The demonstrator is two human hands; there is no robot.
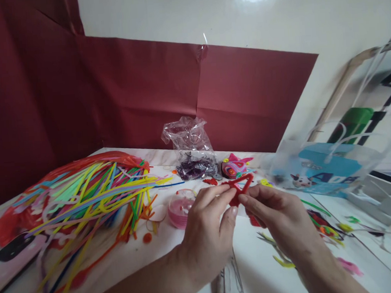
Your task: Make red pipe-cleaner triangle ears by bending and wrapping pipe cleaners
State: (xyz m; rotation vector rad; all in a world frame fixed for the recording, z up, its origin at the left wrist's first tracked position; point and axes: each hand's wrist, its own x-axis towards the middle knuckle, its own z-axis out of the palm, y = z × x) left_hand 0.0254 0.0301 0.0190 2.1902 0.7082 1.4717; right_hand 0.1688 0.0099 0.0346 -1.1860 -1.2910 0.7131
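Observation:
A red pipe cleaner [248, 184], bent into a pointed, triangle-like shape, is held up above the white table between both hands. My left hand [209, 226] pinches its left side, fingers reaching along the top. From the right, my right hand [277, 212] grips its lower right part between thumb and fingers. Part of the red piece is hidden behind the fingers. Just behind it sits a pink fish-like craft figure [234, 167] with a swirled eye. A round container of pink stuff [180, 208] stands left of my left hand.
Many coloured pipe cleaners [95, 193] are heaped at left beside a phone [19, 257]. At the back stands a clear plastic bag [191, 142] with dark contents. A translucent blue bag [327, 166] is at right; scraps [325, 231] lie nearby. A hot glue gun-like white tool [225, 287] lies in front.

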